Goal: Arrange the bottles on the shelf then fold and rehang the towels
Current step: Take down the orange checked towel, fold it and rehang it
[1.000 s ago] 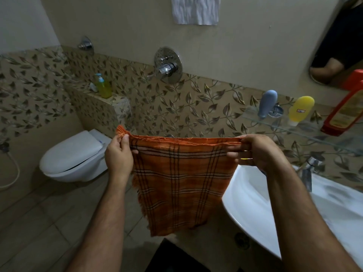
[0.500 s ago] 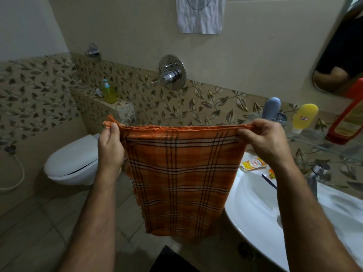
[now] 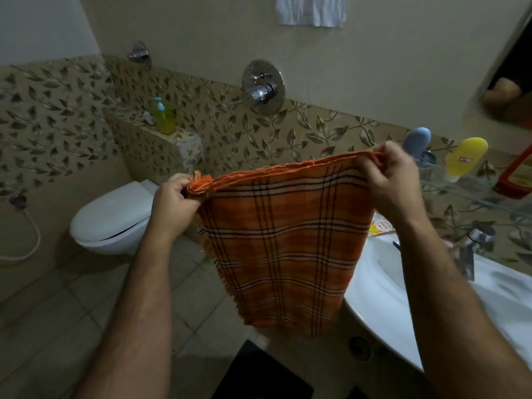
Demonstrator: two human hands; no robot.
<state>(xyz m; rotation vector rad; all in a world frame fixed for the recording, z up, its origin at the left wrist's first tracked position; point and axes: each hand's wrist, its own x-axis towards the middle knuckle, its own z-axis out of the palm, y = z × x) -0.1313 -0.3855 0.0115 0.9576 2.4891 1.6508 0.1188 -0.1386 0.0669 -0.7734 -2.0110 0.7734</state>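
We hold the towel (image 3: 285, 240) up by its top edge: left hand (image 3: 172, 205) fingers pinch the bunched left corner, right hand (image 3: 394, 180) fingers pinch the right corner; cloth hangs below both.

Towel (image 3: 285, 240) hanging between left hand (image 3: 172, 205) and right hand (image 3: 394, 180), toilet (image 3: 112, 217) behind-left, sink (image 3: 374, 298) right, bottles (image 3: 465, 156) seemingly on shelf (image 3: 472, 194) above.
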